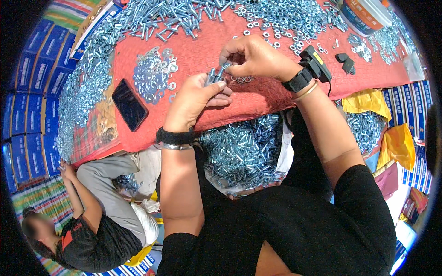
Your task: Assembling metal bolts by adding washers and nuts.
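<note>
My left hand (189, 97) is closed around a few short silver bolts (213, 77), their ends sticking up past the fingers. Over it, my right hand (258, 57) pinches at the upper end of one of these bolts; any small part between its fingertips is too hidden to name. Both hands are above the near edge of a table with a red cloth (239, 103). A few ring washers (241, 79) lie on the cloth just under my right hand. To the left is a pile of flat washers (154, 76).
Piles of bolts (170, 16) and small rings (285, 23) cover the far side. A black phone (130, 105) lies left; a white bucket (366, 17) stands far right. An open sack of bolts (244, 152) sits below the edge. Another person (99, 230) sits at left, beside stacked blue boxes (27, 112).
</note>
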Available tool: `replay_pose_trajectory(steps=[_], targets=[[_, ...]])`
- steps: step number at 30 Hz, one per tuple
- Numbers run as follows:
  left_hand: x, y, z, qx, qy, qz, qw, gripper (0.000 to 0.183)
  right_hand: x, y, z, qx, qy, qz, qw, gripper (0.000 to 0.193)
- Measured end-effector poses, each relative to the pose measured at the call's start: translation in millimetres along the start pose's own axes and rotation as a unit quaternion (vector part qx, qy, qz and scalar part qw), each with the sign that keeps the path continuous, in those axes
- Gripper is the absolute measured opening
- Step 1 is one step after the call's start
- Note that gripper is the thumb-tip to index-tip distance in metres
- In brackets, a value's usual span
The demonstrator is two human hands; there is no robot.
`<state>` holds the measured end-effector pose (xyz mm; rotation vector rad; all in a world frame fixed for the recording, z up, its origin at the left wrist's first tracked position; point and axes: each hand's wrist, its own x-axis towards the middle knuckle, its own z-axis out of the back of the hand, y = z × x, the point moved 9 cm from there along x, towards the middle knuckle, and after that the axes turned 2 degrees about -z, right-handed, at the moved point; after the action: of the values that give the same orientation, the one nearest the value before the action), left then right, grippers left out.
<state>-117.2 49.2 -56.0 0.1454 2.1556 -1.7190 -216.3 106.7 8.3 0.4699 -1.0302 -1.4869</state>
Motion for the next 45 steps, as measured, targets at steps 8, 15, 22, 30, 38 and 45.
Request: replay_pose_trajectory(steps=[8, 15, 22, 30, 38, 45], targets=[[-1.5, -5.1, 5.4, -0.025, -0.024, -0.031, 0.999, 0.025, 2.6, -6.1, 1.4, 0.049, -0.006, -0.046, 0.998, 0.018], [-5.2, -11.3, 10.3, -0.017, -0.044, -0.04, 0.998, 0.024, 6.8, -8.1, -0.9, 0.049, 0.007, -0.028, 0.998, 0.021], [-6.3, -12.4, 15.1, 0.0, -0.053, -0.055, 0.997, 0.019, 6.9, -11.3, -8.2, 0.1, 0.004, -0.034, 0.994, 0.022], [-6.1, -15.3, 14.5, -0.007, -0.067, -0.068, 0.995, 0.02, 6.3, -25.0, -6.3, -0.031, -0.016, -0.103, 0.994, 0.048], [-9.6, -17.4, 18.2, -0.011, -0.068, -0.074, 0.995, 0.02, -4.2, -24.5, -6.5, 0.023, -0.01, -0.134, 0.991, 0.06], [-11.3, -17.0, 16.9, 0.012, -0.062, -0.056, 0.996, 0.017, -8.9, -26.0, -9.0, 0.047, 0.049, -0.144, 0.987, 0.061]])
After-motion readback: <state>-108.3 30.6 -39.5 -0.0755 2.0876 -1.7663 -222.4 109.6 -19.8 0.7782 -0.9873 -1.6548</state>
